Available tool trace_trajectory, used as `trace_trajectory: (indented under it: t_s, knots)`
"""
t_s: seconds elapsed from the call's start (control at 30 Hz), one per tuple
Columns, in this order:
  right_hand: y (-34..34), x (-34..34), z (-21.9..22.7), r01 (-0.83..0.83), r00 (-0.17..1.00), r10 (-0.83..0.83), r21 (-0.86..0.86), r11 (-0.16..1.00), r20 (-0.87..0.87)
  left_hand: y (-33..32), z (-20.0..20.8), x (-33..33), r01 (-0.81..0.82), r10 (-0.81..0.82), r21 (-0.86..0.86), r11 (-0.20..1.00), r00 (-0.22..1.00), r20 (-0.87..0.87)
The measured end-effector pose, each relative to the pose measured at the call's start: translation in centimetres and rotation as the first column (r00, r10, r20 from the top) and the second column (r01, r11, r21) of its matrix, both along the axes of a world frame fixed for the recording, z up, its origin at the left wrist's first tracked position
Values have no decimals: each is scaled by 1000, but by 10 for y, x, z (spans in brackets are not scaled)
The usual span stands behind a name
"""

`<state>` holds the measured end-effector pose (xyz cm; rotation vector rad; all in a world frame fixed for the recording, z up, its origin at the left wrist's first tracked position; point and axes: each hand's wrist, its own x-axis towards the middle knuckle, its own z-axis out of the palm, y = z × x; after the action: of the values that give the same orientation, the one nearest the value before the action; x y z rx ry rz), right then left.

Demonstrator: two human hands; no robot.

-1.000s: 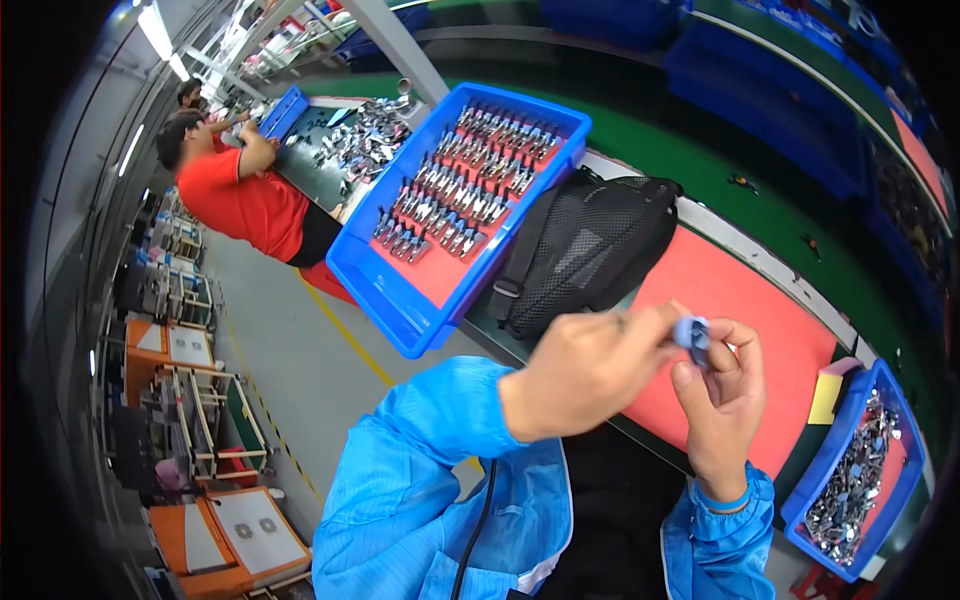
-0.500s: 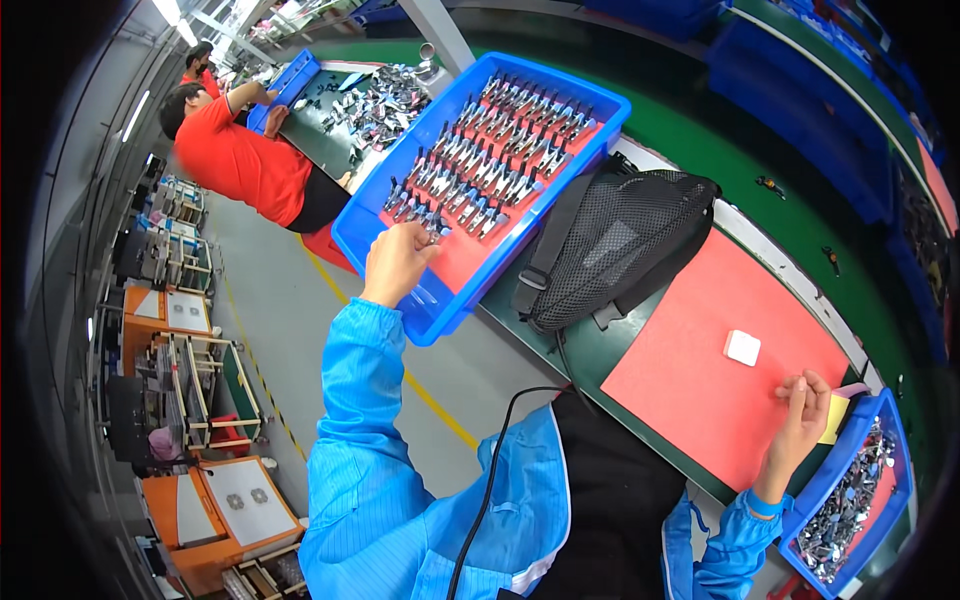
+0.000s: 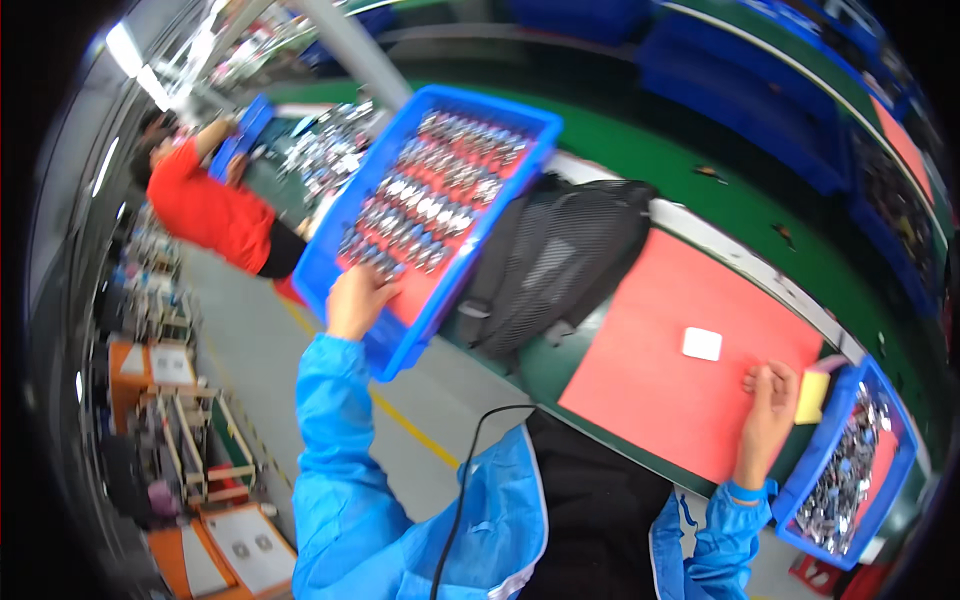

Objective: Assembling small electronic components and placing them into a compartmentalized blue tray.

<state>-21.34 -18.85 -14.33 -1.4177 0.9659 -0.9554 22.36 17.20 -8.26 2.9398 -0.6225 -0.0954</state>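
A worker in a blue jacket reaches with the left hand (image 3: 358,303) into a long blue tray (image 3: 322,255), where small metal clips (image 3: 430,190) stand in close rows on a red lining (image 3: 405,303). The hand is at the row nearest the worker, its grip drawn in with thumb and fingers near the clips; blur makes it impossible to tell whether a clip is between them. The right hand (image 3: 770,400) hangs over the edge of a red sheet (image 3: 640,360) on the green desk (image 3: 548,374), its grip loosely curled and partly open, with nothing visible in it.

By appearance, the work is well along in the tray: rows cover most of the lining, leaving a bare patch toward the near end. Plenty seems to be left at far right, where a smaller blue bin (image 3: 788,512) holds a loose heap of metal parts (image 3: 845,480); whether they match the clips is too blurred to tell. A white square item (image 3: 702,344) lies alone on the sheet, and a black mesh bag (image 3: 565,265) sits between sheet and tray.
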Motion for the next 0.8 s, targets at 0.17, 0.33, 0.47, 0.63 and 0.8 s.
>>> trace_trajectory:
  t_s: [0.17, 0.33, 0.47, 0.63, 0.8]
  knots:
    - [3, 6, -10, -35, 999, 35, 8, 999, 31, -39, 71, -39, 188, -199, -283, 940, 980, -10]
    - [6, 10, -12, 1, 999, 1, -36, 999, 33, -193, 125, -119, 636, -789, -564, 526, 613, -45]
    - [2, 9, -11, -6, 999, 2, -106, 994, -36, -330, 90, -166, 900, -952, -374, 226, 286, 112]
    - [7, 13, -4, -34, 996, 21, -163, 986, -82, -456, -2, -203, 974, -874, 102, 200, 130, 469]
    - [9, 9, 1, -1, 996, -17, -194, 981, -90, -506, -45, -205, 931, -868, 220, 290, 160, 470]
